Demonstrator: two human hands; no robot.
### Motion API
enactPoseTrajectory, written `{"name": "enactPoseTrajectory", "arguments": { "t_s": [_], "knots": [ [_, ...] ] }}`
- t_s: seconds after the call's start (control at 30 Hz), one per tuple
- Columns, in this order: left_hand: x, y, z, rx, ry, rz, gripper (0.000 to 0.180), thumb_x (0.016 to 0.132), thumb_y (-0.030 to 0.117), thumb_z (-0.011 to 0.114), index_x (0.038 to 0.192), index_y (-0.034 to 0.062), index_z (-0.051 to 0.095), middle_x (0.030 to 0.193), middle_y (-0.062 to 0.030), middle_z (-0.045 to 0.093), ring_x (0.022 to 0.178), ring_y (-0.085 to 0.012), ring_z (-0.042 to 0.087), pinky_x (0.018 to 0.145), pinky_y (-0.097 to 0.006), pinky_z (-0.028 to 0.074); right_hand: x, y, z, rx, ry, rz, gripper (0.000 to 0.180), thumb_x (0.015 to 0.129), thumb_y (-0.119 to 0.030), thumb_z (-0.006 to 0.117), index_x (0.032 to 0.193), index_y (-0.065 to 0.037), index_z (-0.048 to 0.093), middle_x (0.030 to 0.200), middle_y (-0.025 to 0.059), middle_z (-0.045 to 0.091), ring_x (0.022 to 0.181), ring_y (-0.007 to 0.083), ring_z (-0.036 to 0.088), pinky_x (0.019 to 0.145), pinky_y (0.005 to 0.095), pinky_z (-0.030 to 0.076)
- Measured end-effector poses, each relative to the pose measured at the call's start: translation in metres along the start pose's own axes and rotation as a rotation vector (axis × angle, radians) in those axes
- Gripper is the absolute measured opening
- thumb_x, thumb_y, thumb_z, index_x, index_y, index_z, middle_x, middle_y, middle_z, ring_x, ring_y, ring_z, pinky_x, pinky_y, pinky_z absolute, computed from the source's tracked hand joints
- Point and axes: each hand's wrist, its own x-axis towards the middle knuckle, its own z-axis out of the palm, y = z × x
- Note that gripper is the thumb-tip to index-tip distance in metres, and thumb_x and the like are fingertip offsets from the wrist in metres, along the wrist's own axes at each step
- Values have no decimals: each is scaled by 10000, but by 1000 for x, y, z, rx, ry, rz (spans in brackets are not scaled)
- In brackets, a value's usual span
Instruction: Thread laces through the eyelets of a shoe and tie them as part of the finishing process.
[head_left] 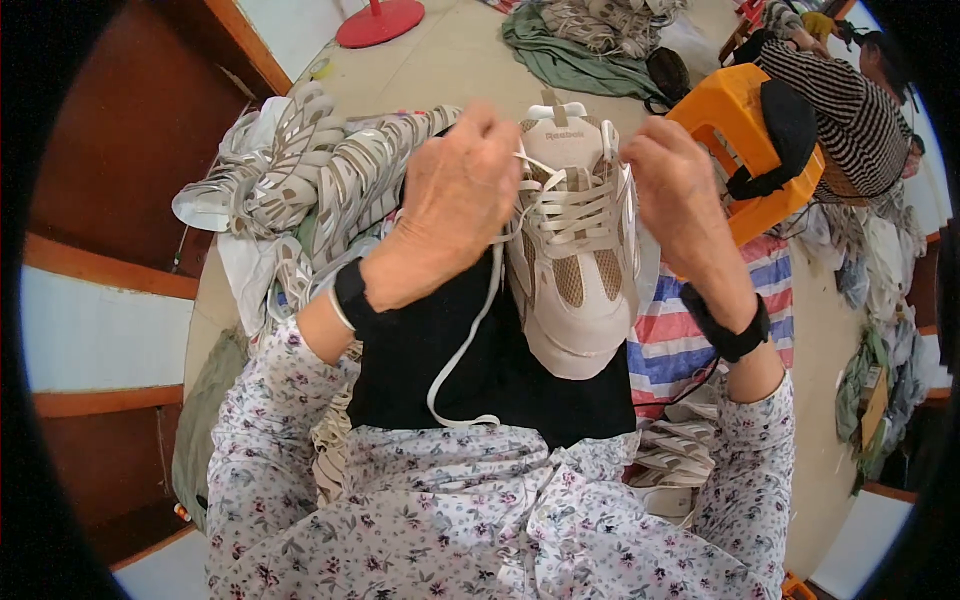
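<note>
A beige and white sneaker rests on the black cloth over my lap, its toe toward me. Pale laces criss-cross its front below the tongue. At the shoe's left side my left hand is closed, with the white shoelace at its fingers. A long end of that lace trails down onto the cloth. My right hand is closed too, fingers pinched beside the right edge of the shoe opening; what they hold is hidden.
Several similar shoe pieces lie heaped at left, and others lie by my right thigh. A striped plastic sheet spreads at right. Beyond stand an orange stool and a seated person in stripes. Green cloth lies ahead.
</note>
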Motion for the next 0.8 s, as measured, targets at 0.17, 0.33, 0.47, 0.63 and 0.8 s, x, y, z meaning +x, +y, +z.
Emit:
{"name": "enactPoseTrajectory", "arguments": {
  "t_s": [0.17,0.33,0.47,0.63,0.8],
  "knots": [
    [-1,-76,-35,312,134,-31,99,812,57,637,907,58,607,927,-154,600,846,-387,628,722,-473,499,0,6,-29,84,-5,292,88,786,54,628,869,48,657,781,161,611,705,323,639,633,368,504],
    [-9,-177,-108,453,202,-117,115,838,121,629,922,45,649,888,-164,611,838,-390,624,714,-470,479,0,-22,3,371,-72,110,73,793,34,654,862,52,646,816,187,631,706,342,636,625,381,498],
    [-42,-225,-160,573,175,-300,162,856,176,627,935,42,674,860,-163,655,841,-386,643,719,-453,492,-1,-10,15,311,34,113,89,761,62,629,842,30,612,774,191,598,693,363,614,618,403,487],
    [-83,-257,-185,435,-22,-562,202,834,224,638,907,53,719,800,-186,693,813,-354,691,736,-415,523,4,30,-28,-47,51,255,69,762,56,621,781,23,563,708,177,550,667,355,597,609,391,484],
    [-81,-247,-166,302,-358,-579,356,734,29,703,1088,-7,689,1007,-126,677,805,-202,658,695,-321,542,-3,7,-31,479,-54,482,126,841,-14,671,958,28,650,802,142,645,671,226,622,624,306,499]
  ]
}}
